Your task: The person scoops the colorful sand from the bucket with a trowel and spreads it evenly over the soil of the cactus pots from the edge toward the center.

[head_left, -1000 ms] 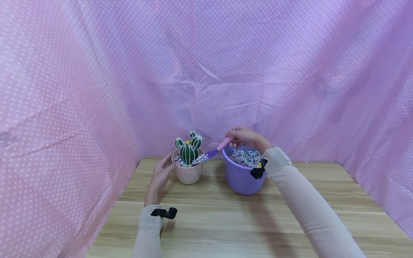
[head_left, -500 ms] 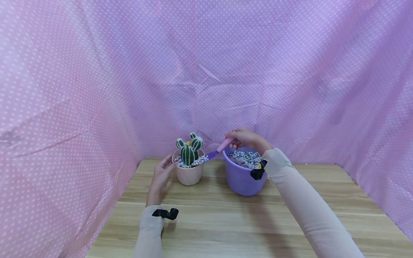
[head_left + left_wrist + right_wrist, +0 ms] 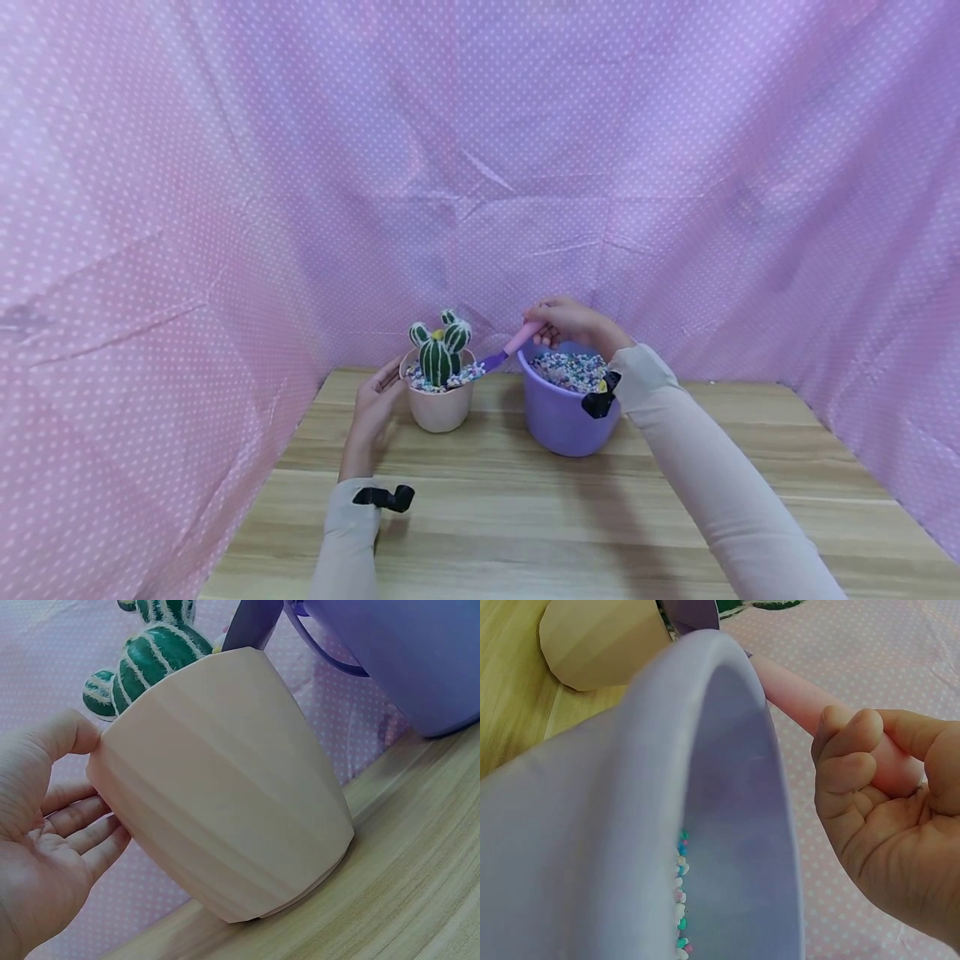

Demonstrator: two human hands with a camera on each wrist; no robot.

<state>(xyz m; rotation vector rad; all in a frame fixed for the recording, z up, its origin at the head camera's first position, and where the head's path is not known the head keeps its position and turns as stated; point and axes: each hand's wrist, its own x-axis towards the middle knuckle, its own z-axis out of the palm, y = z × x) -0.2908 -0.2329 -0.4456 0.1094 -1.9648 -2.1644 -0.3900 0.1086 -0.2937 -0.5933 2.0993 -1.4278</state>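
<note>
A purple bucket [image 3: 567, 425] of pebbles [image 3: 567, 369] stands near a pale pot [image 3: 440, 413] with a striped cactus [image 3: 436, 362]. The right hand [image 3: 576, 322] grips a trowel [image 3: 522, 336], its laden blade over the pot's rim; the left hand [image 3: 373, 408], fingers relaxed, touches the pot.

We've got pink-to-lilac cloth [image 3: 480, 125] with white dots across the top and both sides of the head view, pinker at left. Creases [image 3: 487, 171] near frame centre, long folds upper left. Below: light wood-grain table [image 3: 465, 542], grain running roughly left-right, back edge meeting the cloth. Light looks soft, palest upper left; we see a blurry shadow [image 3: 622, 517] lower right of centre. Wrist views: same cloth, same wood.
</note>
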